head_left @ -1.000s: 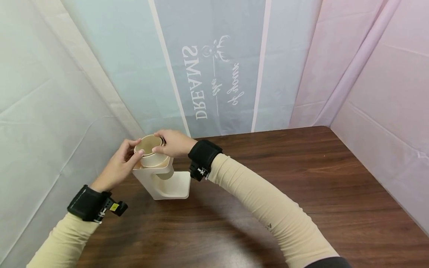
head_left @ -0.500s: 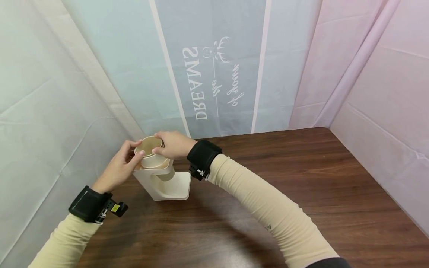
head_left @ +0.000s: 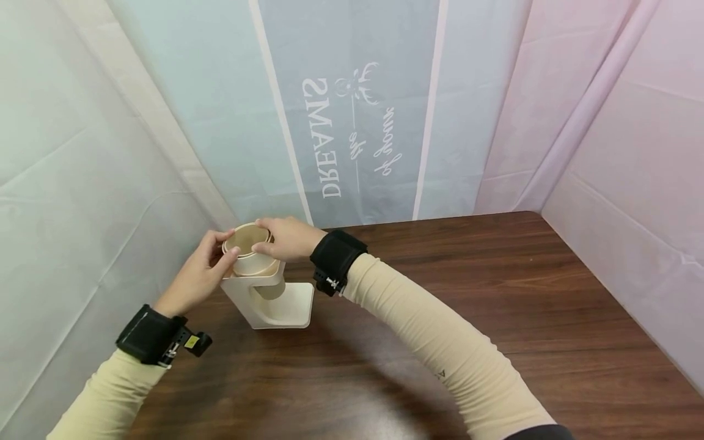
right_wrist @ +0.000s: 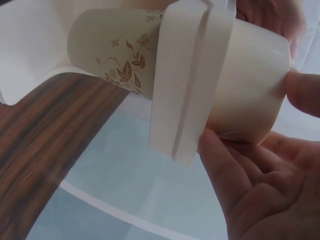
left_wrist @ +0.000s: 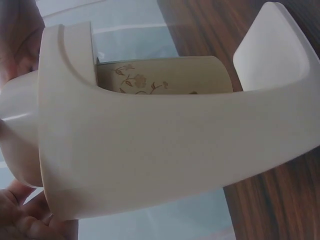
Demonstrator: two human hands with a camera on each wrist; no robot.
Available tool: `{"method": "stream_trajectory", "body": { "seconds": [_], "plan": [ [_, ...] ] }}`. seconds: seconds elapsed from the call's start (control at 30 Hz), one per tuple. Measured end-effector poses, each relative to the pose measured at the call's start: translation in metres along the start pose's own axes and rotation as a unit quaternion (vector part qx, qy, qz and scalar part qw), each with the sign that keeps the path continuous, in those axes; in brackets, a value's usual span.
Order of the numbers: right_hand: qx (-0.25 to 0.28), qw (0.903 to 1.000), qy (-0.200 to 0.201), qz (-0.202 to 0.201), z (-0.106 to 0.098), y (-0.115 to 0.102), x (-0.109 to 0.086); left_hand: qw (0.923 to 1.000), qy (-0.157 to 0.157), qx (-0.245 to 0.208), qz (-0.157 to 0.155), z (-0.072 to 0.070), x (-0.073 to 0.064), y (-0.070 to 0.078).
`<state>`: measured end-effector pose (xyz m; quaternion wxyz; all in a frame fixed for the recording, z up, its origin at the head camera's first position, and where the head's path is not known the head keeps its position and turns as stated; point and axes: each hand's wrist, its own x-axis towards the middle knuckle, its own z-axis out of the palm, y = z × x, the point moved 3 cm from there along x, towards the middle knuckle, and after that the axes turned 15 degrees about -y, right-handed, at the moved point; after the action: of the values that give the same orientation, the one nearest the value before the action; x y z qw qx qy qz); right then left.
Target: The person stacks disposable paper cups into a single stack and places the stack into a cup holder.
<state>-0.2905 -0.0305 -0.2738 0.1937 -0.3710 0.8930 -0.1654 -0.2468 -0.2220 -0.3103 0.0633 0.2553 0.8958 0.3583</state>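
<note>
A cream stand [head_left: 241, 299] with a flat base stands at the left of the table. A round cream cup [head_left: 254, 264] sits upright in its top opening, with more than one rim showing, perhaps nested cups. Under the stand's top, a cylinder with brown flowers [right_wrist: 115, 55] hangs down; whether it is the same cup I cannot tell. My left hand [head_left: 195, 269] holds the cup's rim on the left, thumb in front. My right hand [head_left: 291, 238] grips the right side of the rim, thumb at the opening. In the left wrist view, the stand's wall [left_wrist: 175, 145] hides much of the cup.
The stand is on a dark wooden table [head_left: 467, 293]. A pale blue-grey cloth [head_left: 368, 134] with mirrored lettering hangs behind it. White cloth [head_left: 82, 183] closes the left side near my left arm, and another cloth [head_left: 643, 153] hangs at the right.
Both hands keep their hold on the cup's rim. The view has shifted very slightly; cup and stand stay in place.
</note>
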Motion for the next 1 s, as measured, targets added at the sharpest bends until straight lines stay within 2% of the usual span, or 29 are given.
{"method": "stream_trajectory", "body": {
  "seconds": [0.33, 0.57, 0.77, 0.9, 1.0],
  "plan": [
    [0.028, 0.9995, -0.011, -0.01, 0.002, -0.004, 0.002, 0.9993, 0.023, -0.029, -0.009, 0.001, -0.007, 0.0],
    [0.048, 0.9987, -0.007, -0.017, 0.0, 0.001, 0.004, 0.9995, 0.01, -0.024, -0.019, 0.0, 0.0, 0.003],
    [0.098, 0.9939, 0.033, -0.038, 0.004, 0.01, 0.003, 0.9977, 0.036, -0.036, -0.043, 0.001, 0.004, 0.005],
    [0.135, 0.9865, 0.079, -0.048, -0.002, 0.017, -0.011, 0.9959, 0.068, -0.028, -0.052, -0.001, 0.009, 0.01],
    [0.135, 0.9841, 0.108, -0.037, -0.013, 0.027, -0.025, 0.9948, 0.088, -0.019, -0.048, -0.008, 0.016, 0.02]
  ]
}}
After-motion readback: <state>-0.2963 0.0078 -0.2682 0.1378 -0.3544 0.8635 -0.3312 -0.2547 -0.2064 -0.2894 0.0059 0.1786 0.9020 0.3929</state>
